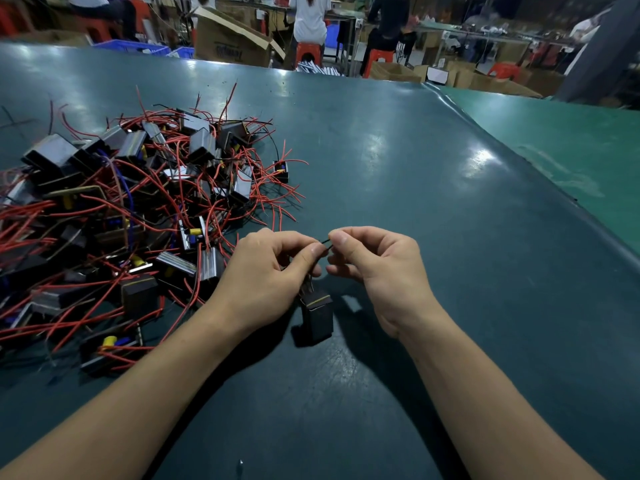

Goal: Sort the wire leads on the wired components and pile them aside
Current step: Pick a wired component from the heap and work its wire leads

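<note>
We work at a dark green counter [398, 161]. Its far edge runs across the top of the view; a raised seam [519, 157] slants down the right side, with a lighter green mat [571, 133] beyond it. Between the pile and the seam the surface lies open, likewise the strip nearest us between our forearms.

The pile [138, 209] of black components with red leads fills the left side, leads splaying outward toward the middle.

One component [317, 317] hangs just below our hands, at or close to the counter; we cannot tell if it touches. Its long axis runs roughly toward us, the wired end pointing up and away into our left hand [266, 268], which pinches its leads between thumb and forefinger. Our right hand [374, 268] pinches a thin black lead [325, 241] lying level between the two hands.
</note>
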`<state>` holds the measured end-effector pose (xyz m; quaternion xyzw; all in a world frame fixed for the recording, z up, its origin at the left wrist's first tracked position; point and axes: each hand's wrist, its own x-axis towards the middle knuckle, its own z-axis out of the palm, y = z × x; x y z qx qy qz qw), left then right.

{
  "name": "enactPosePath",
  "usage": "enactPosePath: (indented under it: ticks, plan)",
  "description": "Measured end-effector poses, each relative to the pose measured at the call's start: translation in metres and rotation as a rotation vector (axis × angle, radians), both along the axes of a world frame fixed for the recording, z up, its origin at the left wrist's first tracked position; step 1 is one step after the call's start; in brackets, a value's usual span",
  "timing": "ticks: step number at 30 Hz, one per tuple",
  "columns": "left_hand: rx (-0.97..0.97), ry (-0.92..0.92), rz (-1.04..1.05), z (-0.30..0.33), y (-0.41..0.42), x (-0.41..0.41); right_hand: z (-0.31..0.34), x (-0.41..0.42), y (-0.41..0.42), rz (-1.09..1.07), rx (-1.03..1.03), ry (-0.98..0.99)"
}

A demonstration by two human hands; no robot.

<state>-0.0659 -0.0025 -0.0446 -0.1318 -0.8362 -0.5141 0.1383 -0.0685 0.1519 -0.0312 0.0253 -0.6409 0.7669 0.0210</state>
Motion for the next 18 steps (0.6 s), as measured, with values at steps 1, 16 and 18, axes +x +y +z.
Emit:
enactPosePath:
  ticks: [1, 16, 18]
  plan:
    - [-0.013, 0.015, 0.026, -0.0004, 0.0000, 0.0002, -0.0006, 0.0004, -0.0003, -0.004, -0.003, -0.016]
    - [0.113, -0.021, -0.035, 0.0055, 0.0038, 0.0019, -0.0002, 0.0033, 0.0004, -0.079, 0.192, 0.131]
    - [0.082, -0.011, -0.018, 0.0042, 0.0021, 0.0001, -0.0012, 0.0042, 0.0025, -0.128, 0.351, 0.216]
